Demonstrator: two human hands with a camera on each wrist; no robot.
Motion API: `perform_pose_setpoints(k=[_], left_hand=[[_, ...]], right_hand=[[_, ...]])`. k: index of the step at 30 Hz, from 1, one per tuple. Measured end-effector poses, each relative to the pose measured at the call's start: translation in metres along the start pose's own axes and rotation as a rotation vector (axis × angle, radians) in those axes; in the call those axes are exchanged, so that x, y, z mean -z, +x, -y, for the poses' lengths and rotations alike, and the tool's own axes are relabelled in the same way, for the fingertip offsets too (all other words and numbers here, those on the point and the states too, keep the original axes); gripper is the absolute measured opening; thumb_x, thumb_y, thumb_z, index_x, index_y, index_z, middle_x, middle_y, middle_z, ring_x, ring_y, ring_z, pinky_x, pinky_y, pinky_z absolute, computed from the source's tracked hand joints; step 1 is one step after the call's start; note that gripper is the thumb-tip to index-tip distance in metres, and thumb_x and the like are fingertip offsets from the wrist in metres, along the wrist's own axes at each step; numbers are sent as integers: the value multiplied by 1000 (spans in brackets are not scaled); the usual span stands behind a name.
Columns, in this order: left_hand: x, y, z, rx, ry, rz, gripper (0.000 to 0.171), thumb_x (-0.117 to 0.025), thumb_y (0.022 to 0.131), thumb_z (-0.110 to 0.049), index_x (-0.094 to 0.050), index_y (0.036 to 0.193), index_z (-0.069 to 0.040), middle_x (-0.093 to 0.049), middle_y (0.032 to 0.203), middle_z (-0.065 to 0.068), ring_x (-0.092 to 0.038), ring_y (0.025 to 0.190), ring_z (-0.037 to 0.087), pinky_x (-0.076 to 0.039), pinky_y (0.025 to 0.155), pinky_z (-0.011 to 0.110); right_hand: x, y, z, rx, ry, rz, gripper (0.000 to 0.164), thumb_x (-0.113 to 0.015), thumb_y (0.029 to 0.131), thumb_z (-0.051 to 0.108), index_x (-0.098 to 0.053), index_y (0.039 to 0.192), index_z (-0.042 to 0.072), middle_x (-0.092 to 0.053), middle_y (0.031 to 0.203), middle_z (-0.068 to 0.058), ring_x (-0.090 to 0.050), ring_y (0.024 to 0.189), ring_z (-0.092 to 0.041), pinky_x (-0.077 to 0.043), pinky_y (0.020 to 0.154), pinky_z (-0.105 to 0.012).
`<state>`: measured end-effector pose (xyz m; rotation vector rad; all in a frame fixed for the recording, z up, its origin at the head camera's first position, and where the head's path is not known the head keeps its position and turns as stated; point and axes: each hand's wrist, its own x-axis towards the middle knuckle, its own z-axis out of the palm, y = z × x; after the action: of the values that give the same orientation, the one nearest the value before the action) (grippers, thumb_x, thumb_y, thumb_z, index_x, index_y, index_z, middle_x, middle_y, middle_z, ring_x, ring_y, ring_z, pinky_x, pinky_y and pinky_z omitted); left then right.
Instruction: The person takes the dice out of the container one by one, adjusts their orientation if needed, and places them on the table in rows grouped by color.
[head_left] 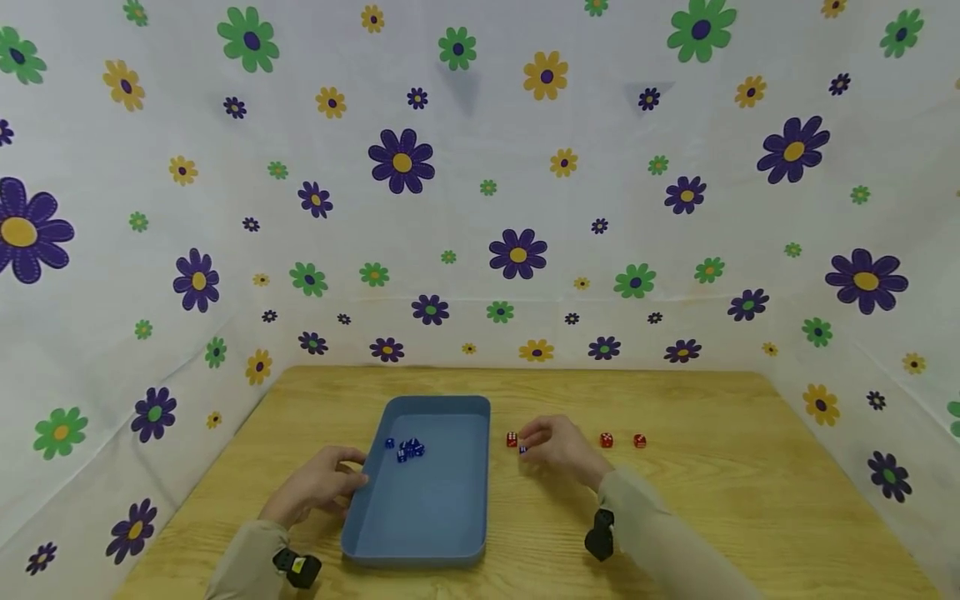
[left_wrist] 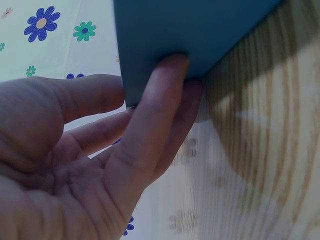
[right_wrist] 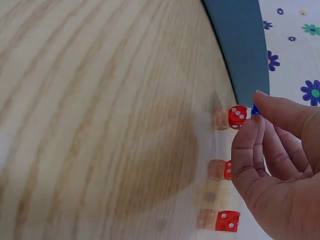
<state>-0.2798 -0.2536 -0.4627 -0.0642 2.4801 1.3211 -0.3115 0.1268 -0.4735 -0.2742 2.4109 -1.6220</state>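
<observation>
Pinching a small blue die [head_left: 522, 450] between thumb and fingertip, the right hand [head_left: 558, 451] is beside the blue tray [head_left: 427, 517], near a red die [head_left: 512, 439]. The left hand [head_left: 318, 485], fingers loosely spread, touches the tray's left side. More blue dice [head_left: 411, 450] lie inside.

Wood-grain surface [head_left: 540, 517], lt. brown. White cloth [head_left: 480, 225] behind surface, also L & R of it, w/ purple, green & yellow flowers [head_left: 401, 162]; 1 purple flower [head_left: 518, 255] above surface's back edge, approx. mid.
</observation>
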Motion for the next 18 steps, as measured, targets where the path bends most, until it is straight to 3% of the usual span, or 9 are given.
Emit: perform_pose_setpoints(k=[6, 18], left_hand=[[0, -1, 0, 17, -4, 7, 43, -58, 96, -5, -48, 137, 6, -66, 106, 18, -68, 84, 23, -60, 60, 39], [1, 1, 1, 12, -7, 12, 44, -58, 95, -4, -48, 137, 6, -65, 105, 19, -68, 83, 24, -60, 59, 40]], right_hand=[[-6, -1, -2, 7, -16, 3, 28, -72, 82, -5, -65, 109, -5, -68, 94, -12, -59, 75, -15, -52, 65, -29], [-14, 4, -8, 50, -107, -6, 27, -79, 77, 0, -69, 103, -1, -72, 93, -9, -63, 80, -13, -52, 67, -23]])
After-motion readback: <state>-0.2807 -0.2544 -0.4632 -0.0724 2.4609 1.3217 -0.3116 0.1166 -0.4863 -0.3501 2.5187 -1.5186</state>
